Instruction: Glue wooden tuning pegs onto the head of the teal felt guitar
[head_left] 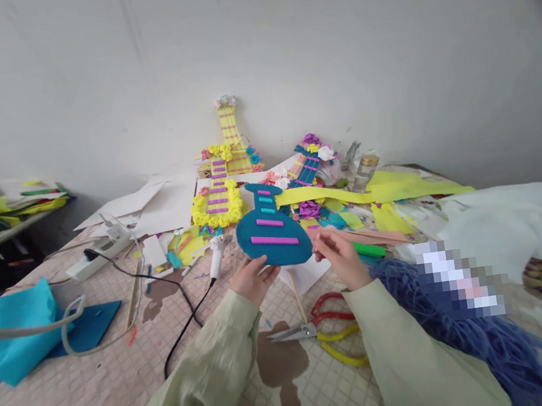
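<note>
A blue foam guitar cut-out (271,229) with purple and teal strips across it is held up over the table. My left hand (252,278) grips its lower edge from below. My right hand (340,255) is at the cut-out's right edge, fingers pinched on a thin pale stick that slants toward it. Both sleeves are pale green. A white glue gun (216,255) lies just left of the cut-out with its black cord (186,320) trailing toward me.
Scissors with red and yellow handles (325,330) lie near my right forearm. Finished yellow guitars (222,193) and flower decorations lean at the wall. A white power strip (100,251), teal foam sheets (17,326), yellow paper (389,189) and blue yarn (472,329) crowd the table.
</note>
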A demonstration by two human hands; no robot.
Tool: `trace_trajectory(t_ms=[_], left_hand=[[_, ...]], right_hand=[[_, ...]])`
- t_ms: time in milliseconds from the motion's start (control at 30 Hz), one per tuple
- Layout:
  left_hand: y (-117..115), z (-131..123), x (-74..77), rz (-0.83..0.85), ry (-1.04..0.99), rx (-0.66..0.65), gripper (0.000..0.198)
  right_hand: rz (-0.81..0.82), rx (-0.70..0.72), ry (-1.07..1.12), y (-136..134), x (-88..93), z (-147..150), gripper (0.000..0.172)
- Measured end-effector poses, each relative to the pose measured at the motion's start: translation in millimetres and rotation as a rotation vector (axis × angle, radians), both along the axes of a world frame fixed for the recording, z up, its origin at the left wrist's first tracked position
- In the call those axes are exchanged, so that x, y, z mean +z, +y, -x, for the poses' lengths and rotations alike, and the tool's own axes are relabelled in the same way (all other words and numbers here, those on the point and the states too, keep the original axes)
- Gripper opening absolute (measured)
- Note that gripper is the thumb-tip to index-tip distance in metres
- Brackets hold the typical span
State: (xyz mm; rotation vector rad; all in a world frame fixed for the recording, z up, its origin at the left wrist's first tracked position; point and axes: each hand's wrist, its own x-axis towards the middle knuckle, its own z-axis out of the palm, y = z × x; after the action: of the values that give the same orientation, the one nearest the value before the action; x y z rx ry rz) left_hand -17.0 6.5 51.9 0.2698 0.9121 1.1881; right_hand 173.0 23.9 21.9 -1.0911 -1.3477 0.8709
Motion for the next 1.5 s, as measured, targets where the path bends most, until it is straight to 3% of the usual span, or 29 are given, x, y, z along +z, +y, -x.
trace_trajectory(t_ms=[133, 267, 400, 533, 967, 1500], left_hand=[[9.1, -10.6, 20.0, -0.085, 0.013, 0.014, 0.018], [11.6, -10.8, 38.7, -0.101, 0.000, -0.042, 0.011], [9.4, -8.2, 51.9, -0.093, -0.019, -0.077, 0.010], [6.0, -6.1, 57.6, -0.079, -0.040, -0.093, 0.012], [0.8, 2.9, 52.2, -0.065, -0.030, -0.113, 0.013], [1.0, 3.7, 32.2, -0.029, 0.018, -0.163, 0.015]], right_hand=[[-0.068, -0.030, 0.082, -12.4, 15.7, -1.2, 0.030], [-0.181, -0.107, 0.067, -26.0, 26.7, 4.8, 0.036], [-0.251, -0.196, -0.005, -23.2, 30.0, 13.8, 0.019], [-0.251, -0.198, 0.045, -10.5, 32.7, 23.7, 0.016], [-0.285, -0.338, 0.169, -8.8, 41.2, 43.5, 0.018], [-0.418, -0.414, -0.109, -17.3, 27.6, 35.9, 0.015]])
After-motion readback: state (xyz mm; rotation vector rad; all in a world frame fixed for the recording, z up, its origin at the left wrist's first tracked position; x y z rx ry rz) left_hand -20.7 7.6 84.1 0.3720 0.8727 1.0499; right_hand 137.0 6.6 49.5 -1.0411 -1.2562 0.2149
